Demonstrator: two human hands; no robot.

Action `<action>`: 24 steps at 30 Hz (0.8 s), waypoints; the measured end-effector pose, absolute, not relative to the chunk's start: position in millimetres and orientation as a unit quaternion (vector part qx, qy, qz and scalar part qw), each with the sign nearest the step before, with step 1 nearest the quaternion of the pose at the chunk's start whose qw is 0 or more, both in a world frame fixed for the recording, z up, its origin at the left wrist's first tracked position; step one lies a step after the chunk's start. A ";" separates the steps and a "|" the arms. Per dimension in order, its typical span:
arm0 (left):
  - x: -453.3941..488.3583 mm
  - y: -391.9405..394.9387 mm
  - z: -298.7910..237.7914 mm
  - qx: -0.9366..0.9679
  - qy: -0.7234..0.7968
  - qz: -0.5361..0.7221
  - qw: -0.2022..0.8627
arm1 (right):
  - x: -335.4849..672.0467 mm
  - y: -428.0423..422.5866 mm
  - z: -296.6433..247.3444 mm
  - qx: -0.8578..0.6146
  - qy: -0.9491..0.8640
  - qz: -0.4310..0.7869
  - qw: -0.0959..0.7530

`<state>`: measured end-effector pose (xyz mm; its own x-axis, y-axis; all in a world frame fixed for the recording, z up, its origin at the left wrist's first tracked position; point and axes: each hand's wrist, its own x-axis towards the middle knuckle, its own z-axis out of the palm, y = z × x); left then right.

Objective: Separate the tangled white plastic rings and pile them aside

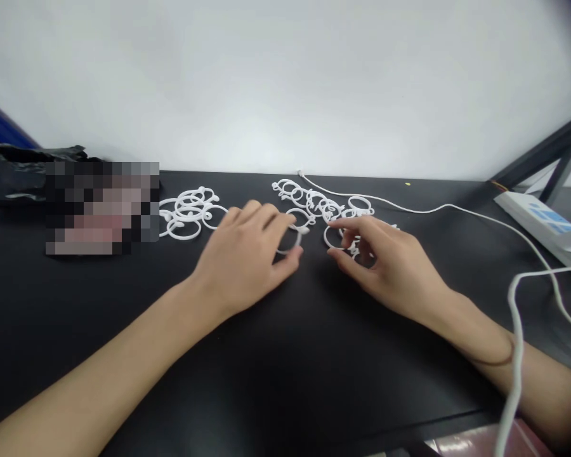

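My left hand (250, 257) is slightly blurred over the black tabletop, its fingers curled forward and its thumb below. A white plastic ring (299, 240) with a small ball end, like a curtain ring, shows between thumb and forefinger, also blurred. The hand appears to grip it. To the right, my right hand (394, 260) has thumb and forefinger apart, facing left. Just past those fingertips shows another white ring (325, 236); whether they touch it I cannot tell. Behind lies a tangled pile of white rings (316, 202), partly hidden by the right hand.
Another heap of white rings (185, 212) is on the left, beside a pixelated patch and a black plastic bag (14, 174). A white cable (409, 209) crosses the back and right, with another strand over my right forearm. A white box (542, 222) stands at right. A pale wall (285, 82) rises behind.
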<state>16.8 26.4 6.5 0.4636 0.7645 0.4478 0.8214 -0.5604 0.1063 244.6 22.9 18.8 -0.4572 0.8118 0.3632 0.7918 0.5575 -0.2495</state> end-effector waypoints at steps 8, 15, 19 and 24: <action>-32.6 41.4 15.8 -0.749 -0.638 -0.095 0.149 | 252.7 24.6 22.6 -0.542 -0.831 -0.091 0.087; -42.8 49.5 2.6 -0.733 -0.641 -0.170 0.151 | 254.2 24.6 18.0 -0.514 -0.851 -0.054 0.094; -23.4 47.0 3.9 -0.775 -0.588 -0.181 0.148 | 255.8 25.6 15.2 -0.500 -0.859 -0.037 0.108; 3.9 34.9 4.4 -0.849 -0.487 -0.191 0.074 | 252.2 23.0 18.5 -0.502 -0.852 -0.035 0.143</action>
